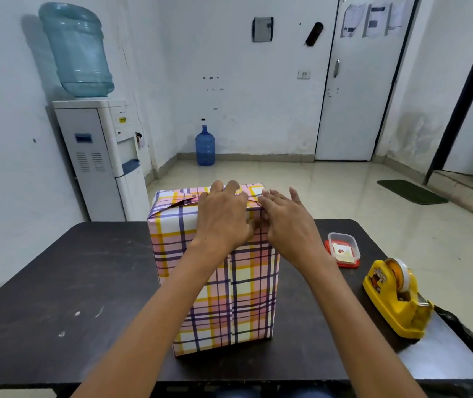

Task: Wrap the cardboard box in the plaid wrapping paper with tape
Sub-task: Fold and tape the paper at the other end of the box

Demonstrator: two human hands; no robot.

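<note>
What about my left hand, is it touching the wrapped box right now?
Touching. The head view shows the left hand lying on top of the plaid-wrapped box, its fingers pressing down the folded paper, with no gap visible.

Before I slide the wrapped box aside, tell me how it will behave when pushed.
The box stands on end, taller than wide, so a push near the top would probably tip it. Its paper looks smooth, so it may slide easily on the table. Flat, crisp faces suggest it is stiff.
</note>
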